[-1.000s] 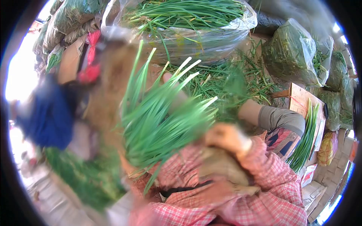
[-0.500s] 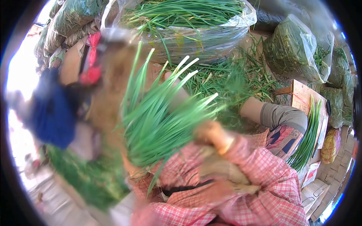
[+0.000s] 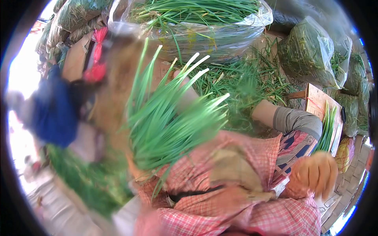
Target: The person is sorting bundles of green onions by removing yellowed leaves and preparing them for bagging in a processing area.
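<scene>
A loose bunch of garlic chives, long green leaves with pale ends, lies across my left forearm and lap. My left hand is at the bunch's lower left, closed around it, with most of its fingers hidden under the leaves. My right hand is out at the right, over the lower end of a neater bundle of chives on a wooden board. Its fingers are together and curled down. The hand hides whatever lies under or in it.
A big clear plastic bag full of chives stands ahead, with loose leaves strewn before it. Another stuffed bag is at the right. Red ties hang at the left, near a blurred person in blue. More greens lie lower left.
My right hand has moved from the bunch on my lap over to the right, onto the bundle by the board. My left hand and the bunch stay nearly where they were.
</scene>
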Tool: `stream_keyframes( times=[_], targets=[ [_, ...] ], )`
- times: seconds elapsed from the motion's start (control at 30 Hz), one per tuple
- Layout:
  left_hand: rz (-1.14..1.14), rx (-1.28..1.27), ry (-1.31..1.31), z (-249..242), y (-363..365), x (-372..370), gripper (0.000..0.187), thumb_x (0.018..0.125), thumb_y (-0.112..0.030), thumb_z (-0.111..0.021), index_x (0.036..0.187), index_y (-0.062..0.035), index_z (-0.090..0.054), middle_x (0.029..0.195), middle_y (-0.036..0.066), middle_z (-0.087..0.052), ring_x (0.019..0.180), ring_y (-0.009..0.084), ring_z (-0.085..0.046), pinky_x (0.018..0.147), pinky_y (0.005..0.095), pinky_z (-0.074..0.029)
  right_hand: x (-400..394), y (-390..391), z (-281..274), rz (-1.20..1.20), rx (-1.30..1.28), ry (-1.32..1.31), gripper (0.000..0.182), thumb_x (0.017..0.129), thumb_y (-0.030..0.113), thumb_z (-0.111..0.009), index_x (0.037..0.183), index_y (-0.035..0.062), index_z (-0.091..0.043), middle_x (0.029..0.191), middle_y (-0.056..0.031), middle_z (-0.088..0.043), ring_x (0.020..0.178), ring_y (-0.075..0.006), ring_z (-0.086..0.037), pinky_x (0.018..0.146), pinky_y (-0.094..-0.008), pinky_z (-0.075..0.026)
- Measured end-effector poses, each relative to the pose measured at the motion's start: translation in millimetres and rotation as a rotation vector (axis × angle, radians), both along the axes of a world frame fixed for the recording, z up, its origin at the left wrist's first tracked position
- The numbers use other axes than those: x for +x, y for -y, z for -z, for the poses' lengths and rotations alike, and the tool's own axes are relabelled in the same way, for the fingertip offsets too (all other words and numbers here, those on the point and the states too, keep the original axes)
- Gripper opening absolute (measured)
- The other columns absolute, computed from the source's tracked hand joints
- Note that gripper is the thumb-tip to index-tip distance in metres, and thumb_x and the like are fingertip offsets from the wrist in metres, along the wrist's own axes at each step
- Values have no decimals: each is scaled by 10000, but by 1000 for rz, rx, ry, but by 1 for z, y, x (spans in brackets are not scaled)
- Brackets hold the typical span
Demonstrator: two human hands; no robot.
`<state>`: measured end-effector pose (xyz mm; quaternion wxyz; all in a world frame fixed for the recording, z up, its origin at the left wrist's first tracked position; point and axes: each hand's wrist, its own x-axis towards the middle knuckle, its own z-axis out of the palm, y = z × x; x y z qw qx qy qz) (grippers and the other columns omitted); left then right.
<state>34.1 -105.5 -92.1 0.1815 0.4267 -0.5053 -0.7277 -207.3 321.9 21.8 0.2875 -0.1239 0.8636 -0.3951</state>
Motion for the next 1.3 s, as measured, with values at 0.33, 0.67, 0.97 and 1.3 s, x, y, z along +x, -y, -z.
stream_keyframes(
  times=[0.33, 0.67, 0.97, 1.3],
  targets=[
    [-41, -484, 118, -93, -9, -40, 523, 930, -448, -329, 1180, -16, -484, 1110, 146, -572, 971, 273, -571, 869, 381, -472, -62, 39, 33, -190, 100, -613, 185, 797, 214, -548, 864, 72, -647, 882, -109, -624, 854, -294, -585, 735, -402, -477],
    [-239, -116, 76, -104, 30, -49, 489, 929, -442, -326, 1156, -56, -521, 1128, 150, -569, 1002, 302, -558, 905, 451, -442, -78, 97, 149, -423, -408, 15, 659, 694, 246, -742, 1279, 124, -465, 1187, -131, -551, 1083, -264, -530, 931, -364, -420],
    [-41, -10, 69, -100, 40, -58, 516, 916, -458, -343, 1209, -63, -497, 1205, 166, -524, 1074, 340, -514, 957, 484, -395, -57, 101, 85, -249, -832, 903, 573, 752, 185, -695, 1274, 115, -469, 1136, -93, -577, 1030, -211, -546, 904, -329, -436],
    [-103, -116, 87, -126, 19, -90, 493, 929, -427, -337, 1182, -40, -507, 1189, 163, -536, 1072, 313, -516, 958, 465, -394, -47, 100, 75, -354, -824, 661, 174, 801, 136, -625, 944, 39, -645, 906, -36, -624, 845, -103, -548, 749, -309, -462]
  ],
)
